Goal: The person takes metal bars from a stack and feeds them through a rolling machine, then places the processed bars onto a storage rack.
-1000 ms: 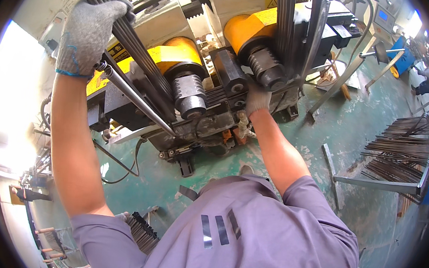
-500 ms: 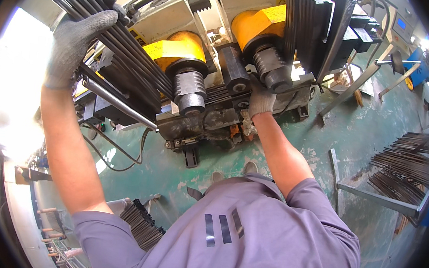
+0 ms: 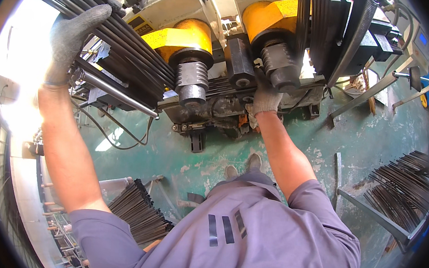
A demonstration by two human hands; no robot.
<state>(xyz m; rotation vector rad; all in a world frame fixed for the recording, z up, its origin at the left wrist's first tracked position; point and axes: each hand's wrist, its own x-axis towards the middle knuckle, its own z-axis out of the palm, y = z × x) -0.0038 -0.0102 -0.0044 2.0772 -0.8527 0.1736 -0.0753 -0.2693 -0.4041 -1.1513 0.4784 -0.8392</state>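
Observation:
My left hand (image 3: 73, 39), in a grey work glove, is closed around a bundle of long dark metal rods (image 3: 136, 49) at the upper left. The thumb lies over the near side and the fingertips show beyond. The rods slope down to the right, toward a ridged steel roller (image 3: 192, 76) under a yellow machine head (image 3: 184, 38). My right hand (image 3: 266, 100), gloved too, reaches in beside a black hexagonal block (image 3: 239, 65), below a second ridged roller (image 3: 282, 65). Its fingers are in shadow and mostly hidden, so any hold there cannot be made out.
A coil spring on a bar (image 3: 117, 96) juts out below the rods. Stacks of rods sit on a floor rack (image 3: 142, 211) at lower left and a metal stand (image 3: 378, 215) at right. Cables (image 3: 124, 145) hang over the green floor (image 3: 222, 159).
The view has shifted slightly, so the machine sits a little higher and the floor racks show more. Both hands keep nearly the same places on the rods and beside the block.

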